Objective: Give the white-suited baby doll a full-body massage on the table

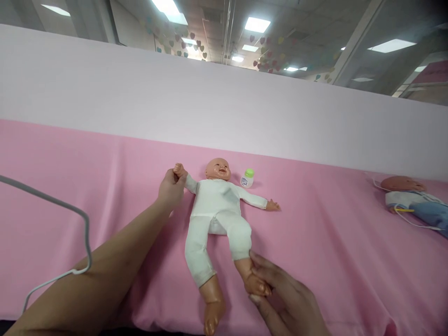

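Note:
A baby doll (217,198) with a white cloth body lies on its back on the pink sheet (147,168), its head toward the wall. My left hand (171,190) is closed around the doll's hand at the left, with that arm stretched out sideways. Down at the doll's foot on the right, my right hand (285,291) grips the foot, thumb below and fingers along the ankle. The doll's other leg and arm lie loose. Beside its head stands a small clear bottle (247,178) with a green cap and a printed label.
A second doll (416,203) in blue and white lies at the far right, with thin white tubing around it. A grey metal frame (70,205) crosses the left side, over my forearm. Behind the sheet rises a white wall (224,107) with glass above.

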Demonstrator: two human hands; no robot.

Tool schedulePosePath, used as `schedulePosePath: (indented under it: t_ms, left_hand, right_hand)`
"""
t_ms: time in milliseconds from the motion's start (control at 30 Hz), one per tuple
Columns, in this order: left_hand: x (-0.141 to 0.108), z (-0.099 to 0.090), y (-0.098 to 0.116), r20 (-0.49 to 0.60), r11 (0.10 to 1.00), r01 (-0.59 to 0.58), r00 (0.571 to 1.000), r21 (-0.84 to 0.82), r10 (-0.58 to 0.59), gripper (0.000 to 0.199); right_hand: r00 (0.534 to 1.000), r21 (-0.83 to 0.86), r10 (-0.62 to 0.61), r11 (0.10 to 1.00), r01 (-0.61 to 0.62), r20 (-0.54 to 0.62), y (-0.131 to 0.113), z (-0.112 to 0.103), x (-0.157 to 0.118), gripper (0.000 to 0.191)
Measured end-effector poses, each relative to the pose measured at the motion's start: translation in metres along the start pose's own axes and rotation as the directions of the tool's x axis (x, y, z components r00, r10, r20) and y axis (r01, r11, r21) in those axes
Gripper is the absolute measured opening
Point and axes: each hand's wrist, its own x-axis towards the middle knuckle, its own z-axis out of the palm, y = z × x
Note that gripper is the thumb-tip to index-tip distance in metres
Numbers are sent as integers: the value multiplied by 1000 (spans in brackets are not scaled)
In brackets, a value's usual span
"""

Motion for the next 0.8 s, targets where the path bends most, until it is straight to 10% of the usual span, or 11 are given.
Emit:
schedulePosePath:
  t_ms: [167, 300, 400, 600, 800]
  left_hand:
    - [-30, 11, 24, 327, 871, -402, 894, 281, 307, 27]
    - [-40, 20, 28, 594, 719, -617, 722, 318, 356, 34]
    - [-38, 23, 25, 644, 701, -654, 673, 286, 365, 34]
    - [-38, 21, 22, 587, 742, -618, 711, 259, 387, 31]
    - [-19, 4, 20, 281, 938, -276, 936, 208, 213, 20]
  right_hand:
    - [989, -24, 103, 994, -106, -106, 3, -3, 38, 31]
    - [969, 20, 208, 978, -207, -137, 10, 12, 62, 28]
    - [961, 59, 255, 967, -250, -105, 13, 24, 70, 26]
    - [970, 46, 221, 975, -217, -104, 11, 23, 64, 27]
    - [990, 6, 107, 994, -106, -92, -4, -1, 26, 37]
